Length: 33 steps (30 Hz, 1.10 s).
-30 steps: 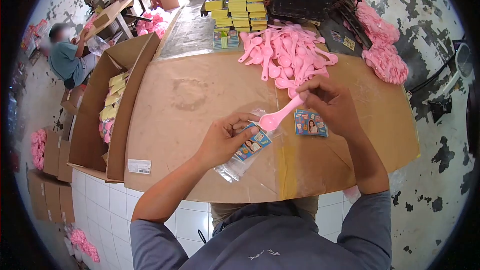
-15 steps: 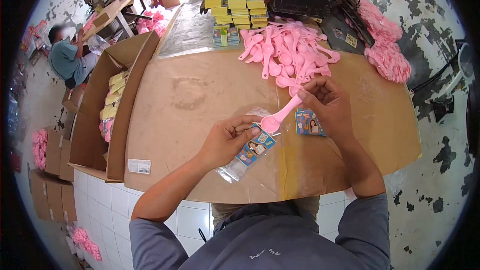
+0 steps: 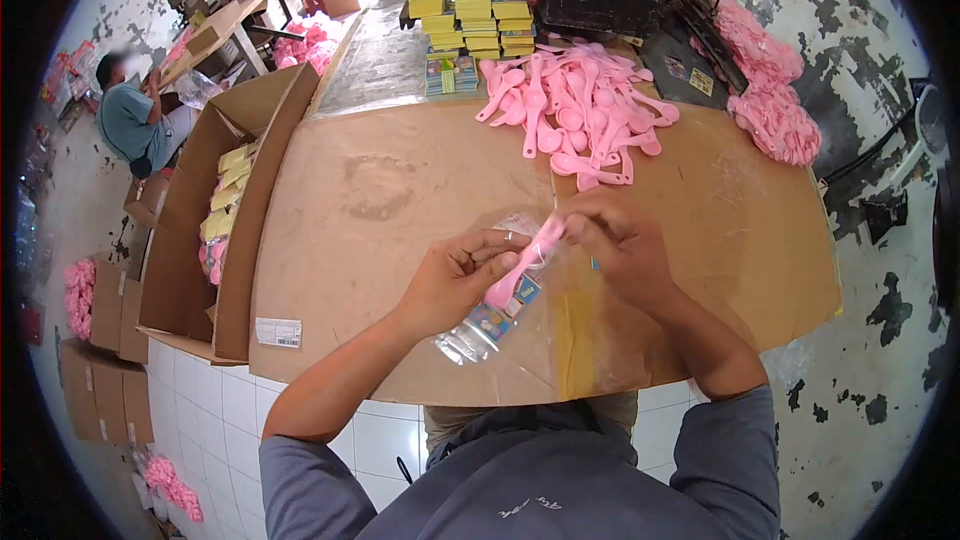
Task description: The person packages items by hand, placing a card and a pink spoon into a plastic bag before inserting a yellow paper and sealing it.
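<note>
My left hand [image 3: 450, 280] pinches a clear plastic bag [image 3: 462, 346] with a blue printed card [image 3: 490, 322] in it. A pink scoop [image 3: 516, 275] slants across the card, bowl end toward me. My right hand [image 3: 622, 245] grips the scoop's handle end; its fingers are slightly blurred. The bowl appears to be within the bag, though the clear film makes the depth hard to judge. Beneath my right hand, a sliver of another blue card [image 3: 596, 264] shows. Farther back lies a heap of pink scoops [image 3: 575, 105].
A cardboard sheet [image 3: 340, 270] covers the table. On the left stands an open carton [image 3: 185, 250] containing packed yellow-and-pink items [image 3: 228, 195]. Stacks of cards [image 3: 475, 15] rise at the back. Pink bundles [image 3: 775, 110] lie at right. Another person [image 3: 140, 110] sits far left.
My right hand has moved left and toward me, bringing the scoop down over the card in the bag. My left hand stays nearly in place.
</note>
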Each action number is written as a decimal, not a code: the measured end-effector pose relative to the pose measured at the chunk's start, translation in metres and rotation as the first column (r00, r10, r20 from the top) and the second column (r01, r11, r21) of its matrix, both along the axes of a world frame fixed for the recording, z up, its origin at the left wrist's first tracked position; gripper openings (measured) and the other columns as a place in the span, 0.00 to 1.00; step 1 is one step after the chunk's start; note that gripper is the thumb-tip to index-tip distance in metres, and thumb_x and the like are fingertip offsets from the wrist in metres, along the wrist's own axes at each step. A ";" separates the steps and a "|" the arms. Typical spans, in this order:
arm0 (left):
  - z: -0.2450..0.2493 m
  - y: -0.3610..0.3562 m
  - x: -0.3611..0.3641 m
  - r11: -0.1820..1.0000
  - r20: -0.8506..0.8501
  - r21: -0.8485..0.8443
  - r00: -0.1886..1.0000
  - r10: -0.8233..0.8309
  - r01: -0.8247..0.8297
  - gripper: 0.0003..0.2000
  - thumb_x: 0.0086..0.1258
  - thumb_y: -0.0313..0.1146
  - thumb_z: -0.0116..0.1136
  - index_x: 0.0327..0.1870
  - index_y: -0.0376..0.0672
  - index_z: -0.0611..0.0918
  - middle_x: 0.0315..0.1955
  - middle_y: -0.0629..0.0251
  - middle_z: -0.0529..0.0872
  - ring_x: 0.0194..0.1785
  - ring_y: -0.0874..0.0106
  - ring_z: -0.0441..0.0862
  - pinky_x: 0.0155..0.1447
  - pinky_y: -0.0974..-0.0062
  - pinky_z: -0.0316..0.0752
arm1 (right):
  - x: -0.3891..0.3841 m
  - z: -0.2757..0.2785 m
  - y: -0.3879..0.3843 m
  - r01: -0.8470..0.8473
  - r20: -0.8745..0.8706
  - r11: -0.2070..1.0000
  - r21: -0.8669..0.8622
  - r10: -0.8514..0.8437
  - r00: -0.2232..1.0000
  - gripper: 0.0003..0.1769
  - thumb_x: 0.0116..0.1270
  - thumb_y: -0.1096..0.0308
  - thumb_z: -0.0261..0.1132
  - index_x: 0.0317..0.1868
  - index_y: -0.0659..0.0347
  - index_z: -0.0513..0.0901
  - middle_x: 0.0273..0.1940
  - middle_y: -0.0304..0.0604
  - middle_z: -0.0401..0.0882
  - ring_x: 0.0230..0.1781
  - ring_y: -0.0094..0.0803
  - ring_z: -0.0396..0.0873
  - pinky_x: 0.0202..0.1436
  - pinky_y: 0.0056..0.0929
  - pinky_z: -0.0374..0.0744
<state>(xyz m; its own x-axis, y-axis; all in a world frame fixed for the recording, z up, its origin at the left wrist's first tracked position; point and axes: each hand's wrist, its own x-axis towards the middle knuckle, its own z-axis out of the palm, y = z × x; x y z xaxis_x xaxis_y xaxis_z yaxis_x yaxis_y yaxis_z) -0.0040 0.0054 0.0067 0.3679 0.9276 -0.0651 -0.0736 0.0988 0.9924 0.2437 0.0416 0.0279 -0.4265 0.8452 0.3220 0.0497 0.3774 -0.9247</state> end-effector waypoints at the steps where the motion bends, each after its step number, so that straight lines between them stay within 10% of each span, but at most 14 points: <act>1: 0.002 0.000 -0.002 1.000 0.032 -0.020 0.999 -0.020 0.020 0.15 0.81 0.32 0.61 0.63 0.35 0.83 0.45 0.65 0.92 0.44 0.84 0.85 0.47 0.83 0.79 | -0.002 0.003 -0.001 -0.082 0.039 0.995 0.048 0.080 0.996 0.13 0.77 0.72 0.65 0.57 0.67 0.83 0.55 0.45 0.84 0.55 0.28 0.81 0.59 0.32 0.80; 6: -0.003 0.002 -0.004 0.995 0.158 -0.006 0.983 -0.096 0.098 0.16 0.81 0.32 0.60 0.65 0.37 0.80 0.44 0.62 0.92 0.42 0.80 0.87 0.46 0.80 0.81 | -0.006 0.026 -0.001 -0.184 -0.106 0.972 -0.144 0.170 0.980 0.12 0.75 0.74 0.63 0.55 0.64 0.86 0.65 0.48 0.78 0.66 0.33 0.75 0.69 0.40 0.73; 11: -0.003 0.002 -0.011 0.962 0.226 0.025 0.936 -0.271 0.272 0.21 0.81 0.31 0.60 0.71 0.37 0.75 0.55 0.60 0.90 0.58 0.75 0.86 0.62 0.73 0.79 | -0.007 0.041 0.000 -0.377 0.346 0.857 0.351 0.256 0.903 0.12 0.68 0.75 0.68 0.51 0.58 0.88 0.62 0.45 0.81 0.64 0.40 0.78 0.69 0.41 0.73; 14: 0.008 -0.008 0.001 0.984 0.329 0.156 0.934 -0.136 0.088 0.23 0.79 0.31 0.62 0.72 0.39 0.74 0.64 0.58 0.84 0.65 0.72 0.82 0.68 0.70 0.76 | -0.007 0.076 0.001 -0.453 0.254 0.816 0.359 0.382 0.889 0.12 0.64 0.76 0.71 0.48 0.57 0.88 0.55 0.43 0.84 0.59 0.42 0.80 0.67 0.41 0.75; 20: 0.020 -0.012 -0.007 0.860 -0.070 0.502 0.995 -0.069 0.094 0.28 0.72 0.26 0.64 0.73 0.35 0.72 0.69 0.54 0.78 0.72 0.66 0.75 0.76 0.62 0.69 | -0.008 0.123 -0.019 -0.298 0.542 0.668 0.682 -0.189 0.819 0.08 0.64 0.75 0.72 0.44 0.60 0.88 0.42 0.40 0.84 0.43 0.37 0.83 0.48 0.38 0.81; 23: 0.028 -0.016 -0.004 0.749 -0.194 0.652 0.981 0.015 0.118 0.29 0.71 0.28 0.66 0.73 0.35 0.72 0.66 0.54 0.81 0.69 0.68 0.78 0.73 0.64 0.71 | -0.013 0.115 -0.024 -0.161 0.485 0.900 0.405 -0.063 0.872 0.12 0.59 0.79 0.74 0.44 0.61 0.90 0.37 0.41 0.85 0.36 0.33 0.83 0.38 0.31 0.79; 33: 0.026 -0.018 0.005 0.858 -0.046 0.505 0.990 0.133 -0.092 0.15 0.75 0.23 0.64 0.61 0.35 0.84 0.46 0.57 0.93 0.44 0.74 0.92 0.51 0.76 0.84 | -0.024 0.084 -0.015 -0.017 0.340 0.879 0.477 -0.167 0.926 0.13 0.61 0.77 0.73 0.47 0.62 0.88 0.41 0.43 0.85 0.36 0.34 0.83 0.39 0.31 0.80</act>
<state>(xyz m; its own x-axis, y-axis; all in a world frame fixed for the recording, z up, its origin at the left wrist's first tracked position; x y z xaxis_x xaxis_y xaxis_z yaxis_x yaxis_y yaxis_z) 0.0006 -0.0124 0.0331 0.2722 0.8772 0.3955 0.0235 -0.4169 0.9086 0.2193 0.0270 0.1122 -0.5309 0.6697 0.5193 0.3892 0.7370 -0.5526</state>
